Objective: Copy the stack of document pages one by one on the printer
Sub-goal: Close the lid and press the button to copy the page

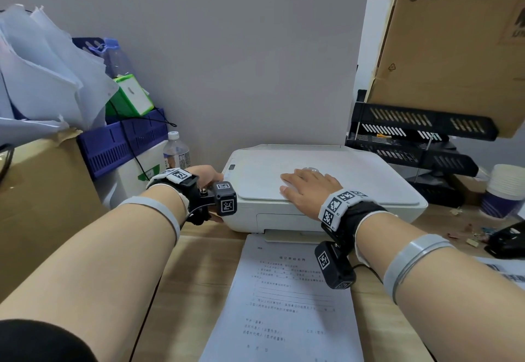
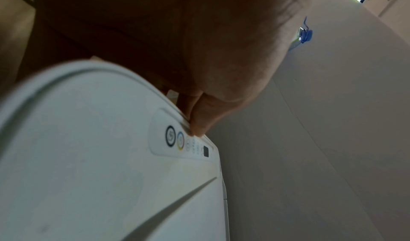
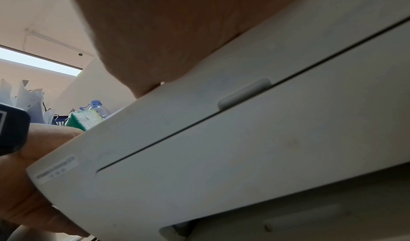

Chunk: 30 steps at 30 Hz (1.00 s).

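**Ana:** Head view, nearest first: what lies closest on the bench (image 1: pixel 199 276)?

**Ben:** A printed page (image 1: pixel 287 302), flat on the wood-grain top, its far edge touching the front of the printer (image 1: pixel 326 188). I cannot tell whether more sheets lie beneath it.

**Ana:** And the hands?

**Ben:** The right hand (image 1: pixel 309 189) lies palm down on the printer's closed lid (image 1: pixel 355 174), fingers straight, its grip slack and holding nothing. The left hand (image 1: pixel 205 175) is at the printer's left side. In the left wrist view one finger (image 2: pixel 199 120) touches the edge of the button strip (image 2: pixel 184 143), beside two ringed buttons. How the rest of that hand's grip lies, I cannot tell; the palm fills the picture.

**Ana:** What does the right wrist view add?

**Ben:** The printer's front from below, with a closed panel and a small tab on the lid's edge, and the palm resting on top.

**Ana:** What surrounds the printer?

**Ben:** To the left, a water bottle (image 1: pixel 176 150) stands near it, next to a white box. Further left a brown carton (image 1: pixel 42 205) carries a blue basket (image 1: pixel 125 140) holding a green-and-white box (image 1: pixel 132 97), with loose crumpled paper (image 1: pixel 42 77) heaped behind. To the right stand black stacked letter trays (image 1: pixel 412 140), a stack of paper cups (image 1: pixel 502 191), a black stapler (image 1: pixel 508 242) and some small scattered scraps.

**Ana:** And the room itself?

**Ben:** A plain grey wall (image 1: pixel 227 49) rises straight behind the printer. At upper right a cardboard box marked PICO (image 1: pixel 454 49) rests over the trays. The wrist views show a pale ceiling with a long light strip.
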### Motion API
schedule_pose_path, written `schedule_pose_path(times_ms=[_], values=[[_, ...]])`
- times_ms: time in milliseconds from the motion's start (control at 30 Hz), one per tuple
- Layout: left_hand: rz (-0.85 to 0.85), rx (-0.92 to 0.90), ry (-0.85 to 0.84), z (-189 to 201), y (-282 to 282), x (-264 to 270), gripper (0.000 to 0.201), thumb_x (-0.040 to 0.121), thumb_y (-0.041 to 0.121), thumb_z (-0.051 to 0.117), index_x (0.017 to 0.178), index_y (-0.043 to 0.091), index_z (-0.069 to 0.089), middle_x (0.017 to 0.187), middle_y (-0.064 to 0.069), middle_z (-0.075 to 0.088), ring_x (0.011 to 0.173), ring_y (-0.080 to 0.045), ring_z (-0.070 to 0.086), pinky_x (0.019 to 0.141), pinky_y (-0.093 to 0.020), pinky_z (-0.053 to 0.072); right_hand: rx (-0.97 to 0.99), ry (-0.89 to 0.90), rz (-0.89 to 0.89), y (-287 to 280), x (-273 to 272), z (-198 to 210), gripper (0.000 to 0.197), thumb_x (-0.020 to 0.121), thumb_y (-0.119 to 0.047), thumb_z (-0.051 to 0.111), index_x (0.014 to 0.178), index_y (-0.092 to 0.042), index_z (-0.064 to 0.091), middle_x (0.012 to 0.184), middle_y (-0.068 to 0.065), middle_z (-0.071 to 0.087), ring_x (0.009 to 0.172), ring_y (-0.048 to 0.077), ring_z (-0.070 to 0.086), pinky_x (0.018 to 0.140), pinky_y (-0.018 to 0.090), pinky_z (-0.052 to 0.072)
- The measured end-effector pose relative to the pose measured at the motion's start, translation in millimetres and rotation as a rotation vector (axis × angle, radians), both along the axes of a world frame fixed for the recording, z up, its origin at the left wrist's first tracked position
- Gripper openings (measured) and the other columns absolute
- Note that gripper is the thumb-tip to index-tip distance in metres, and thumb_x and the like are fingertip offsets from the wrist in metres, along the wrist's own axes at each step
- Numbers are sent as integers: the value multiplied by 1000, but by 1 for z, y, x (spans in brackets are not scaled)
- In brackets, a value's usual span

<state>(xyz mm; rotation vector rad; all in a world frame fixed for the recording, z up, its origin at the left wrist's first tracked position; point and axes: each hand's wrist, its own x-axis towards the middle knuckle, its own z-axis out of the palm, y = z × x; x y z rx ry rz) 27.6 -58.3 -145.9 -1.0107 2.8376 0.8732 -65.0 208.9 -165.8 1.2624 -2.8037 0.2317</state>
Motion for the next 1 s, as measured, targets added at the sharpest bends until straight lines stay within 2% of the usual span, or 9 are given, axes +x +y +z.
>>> schedule_pose_path(times_ms=[67,133,200,267,333,400,800,1000], values=[[8,19,10,0,2,1,38,104,25,43,127,-3,57,143,-26,48,102,-18,42,108,-38,37,-4,0,-1,0,1,1,58,98,-61,17,151,-40,23,162,-4,20,150,19,13,121,51,9],[31,34,18,0,4,2,29,104,26,43,104,3,60,143,-26,49,103,-19,43,109,-39,38,-4,-3,-2,1,2,2,58,98,-61,17,152,-40,23,163,-4,20,151,19,12,121,51,8],[45,37,32,-1,5,2,31,104,27,42,78,14,49,142,-26,50,102,-20,43,109,-40,38,-3,-8,-4,1,2,2,58,98,-61,17,151,-40,23,163,-4,20,151,19,12,121,51,8],[49,55,40,-1,5,3,35,104,26,43,70,17,43,136,-25,54,101,-20,44,108,-41,39,-5,-8,-5,1,2,1,58,98,-61,17,151,-40,23,163,-3,20,151,19,12,121,51,8],[59,94,60,-1,7,4,35,104,24,44,69,17,44,117,-20,55,99,-20,46,107,-41,39,-6,-10,-5,1,2,1,58,98,-61,17,152,-40,23,163,-3,20,151,19,12,121,50,8],[71,122,73,1,10,7,35,104,23,44,70,16,45,108,-14,50,95,-20,47,105,-40,41,-8,-11,-5,1,3,1,57,99,-60,18,152,-39,24,163,-3,20,151,19,11,121,50,8],[88,143,75,6,20,15,36,105,24,43,69,16,44,107,-13,48,98,-20,46,100,-38,43,-9,-9,-8,1,2,1,58,98,-61,17,152,-40,24,162,-4,20,151,18,11,121,50,9],[100,190,90,8,25,17,36,105,24,43,70,16,45,107,-13,49,97,-21,48,102,-40,44,-8,-6,-6,2,3,1,57,98,-60,17,151,-40,24,162,-4,20,151,18,12,121,50,10]])
